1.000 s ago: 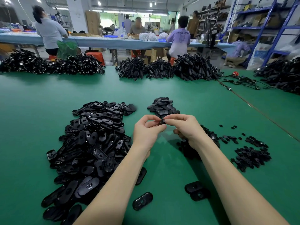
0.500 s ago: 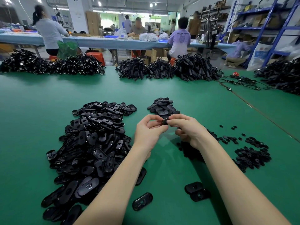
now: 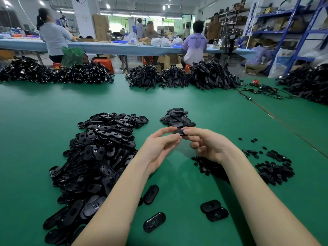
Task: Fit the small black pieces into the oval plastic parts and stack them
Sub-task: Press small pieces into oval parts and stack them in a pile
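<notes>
Barely anything's moved: left hand and right hand keep pinching one black oval plastic part mid-frame, above the green surface. Looks like mid-fit; next it joins the small stack just above.

A black oval part is pinched between the fingertips of the left hand and the right hand, held above the green worktop. Just beyond the grip a small stack of oval parts is seen. To the left of the grip a large loose heap of oval parts is spread out. To the right of the grip, and partly hidden under the right wrist, small black pieces are scattered in clusters. Nearer than the grip, a few single oval parts are laid flat, two of them overlapping. Well beyond, bundles of black cables are piled along the far edge.
</notes>
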Available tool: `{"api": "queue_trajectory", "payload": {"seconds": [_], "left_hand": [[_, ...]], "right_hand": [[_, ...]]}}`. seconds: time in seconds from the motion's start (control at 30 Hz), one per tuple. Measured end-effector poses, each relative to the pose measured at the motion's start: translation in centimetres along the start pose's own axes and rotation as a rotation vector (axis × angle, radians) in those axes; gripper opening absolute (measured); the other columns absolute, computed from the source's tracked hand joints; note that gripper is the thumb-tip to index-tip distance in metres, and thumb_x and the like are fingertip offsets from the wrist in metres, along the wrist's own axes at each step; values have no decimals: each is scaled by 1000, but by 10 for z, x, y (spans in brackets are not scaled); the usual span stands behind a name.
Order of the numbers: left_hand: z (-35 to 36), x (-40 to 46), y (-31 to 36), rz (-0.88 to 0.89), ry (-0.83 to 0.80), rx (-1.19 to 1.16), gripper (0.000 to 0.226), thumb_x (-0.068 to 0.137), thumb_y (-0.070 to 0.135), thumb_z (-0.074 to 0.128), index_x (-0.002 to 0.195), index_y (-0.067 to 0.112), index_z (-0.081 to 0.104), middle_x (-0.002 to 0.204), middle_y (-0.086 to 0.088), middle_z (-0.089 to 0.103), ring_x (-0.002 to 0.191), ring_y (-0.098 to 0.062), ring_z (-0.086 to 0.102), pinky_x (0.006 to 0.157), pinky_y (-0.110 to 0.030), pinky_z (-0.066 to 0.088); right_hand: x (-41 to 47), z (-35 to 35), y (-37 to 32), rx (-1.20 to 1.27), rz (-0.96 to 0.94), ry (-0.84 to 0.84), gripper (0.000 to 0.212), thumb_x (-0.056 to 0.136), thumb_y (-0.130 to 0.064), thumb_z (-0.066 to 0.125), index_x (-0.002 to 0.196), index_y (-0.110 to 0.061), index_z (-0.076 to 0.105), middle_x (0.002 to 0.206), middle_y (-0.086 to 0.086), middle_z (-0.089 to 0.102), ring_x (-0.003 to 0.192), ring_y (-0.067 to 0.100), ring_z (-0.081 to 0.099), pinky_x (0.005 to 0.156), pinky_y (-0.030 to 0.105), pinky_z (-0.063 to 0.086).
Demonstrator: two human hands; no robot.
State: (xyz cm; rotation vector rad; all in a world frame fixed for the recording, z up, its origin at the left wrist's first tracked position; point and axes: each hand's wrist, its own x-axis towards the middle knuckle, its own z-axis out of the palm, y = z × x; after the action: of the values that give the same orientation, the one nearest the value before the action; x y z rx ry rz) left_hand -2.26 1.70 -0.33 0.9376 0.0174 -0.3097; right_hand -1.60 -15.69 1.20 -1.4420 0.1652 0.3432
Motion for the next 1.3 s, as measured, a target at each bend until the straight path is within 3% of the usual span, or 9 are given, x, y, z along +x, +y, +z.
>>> {"api": "queue_trajectory", "payload": {"seconds": [0.2,0.53,0.7,0.97,1.13,1.3], "left_hand": [[0,-1,1,-1,15,13,26,85,-14,65,105,3,66,87,-14,75,76,-17,73,71,-18,58],[-1,1,-2,66,46,287,19,85,-9,68,92,8,65,82,-8,71,70,-13,66,73,-17,56],[-2,2,-4,68,61,323,18,84,-8,69,89,9,67,81,-8,72,72,-14,66,81,-21,55],[-4,1,-4,48,86,326,19,82,-10,69,85,9,68,81,-11,73,74,-18,65,81,-22,58],[-4,-1,-5,41,110,354,19,81,-10,71,83,9,72,83,-10,74,72,-17,67,74,-20,58],[-5,-2,-5,27,105,375,19,80,-9,72,86,9,74,84,-9,75,69,-14,68,69,-19,56]], "right_hand": [[1,0,0,-97,-44,58,7,89,-22,71,90,-21,78,68,-12,68,44,3,42,36,13,23],[1,5,5,-295,-231,115,7,81,-21,82,80,-28,81,72,-8,69,45,4,45,42,18,26],[0,5,4,-326,-244,101,9,81,-21,82,78,-29,81,70,-7,69,46,5,45,41,17,28],[-1,5,4,-395,-247,107,9,79,-20,83,77,-28,80,69,-3,61,46,5,42,45,18,29],[1,3,6,-415,-264,93,12,82,-13,82,75,-23,79,60,-7,57,46,6,39,44,15,32],[0,2,7,-409,-274,74,12,83,-7,80,79,-17,76,67,0,59,45,5,39,43,14,31]]}}
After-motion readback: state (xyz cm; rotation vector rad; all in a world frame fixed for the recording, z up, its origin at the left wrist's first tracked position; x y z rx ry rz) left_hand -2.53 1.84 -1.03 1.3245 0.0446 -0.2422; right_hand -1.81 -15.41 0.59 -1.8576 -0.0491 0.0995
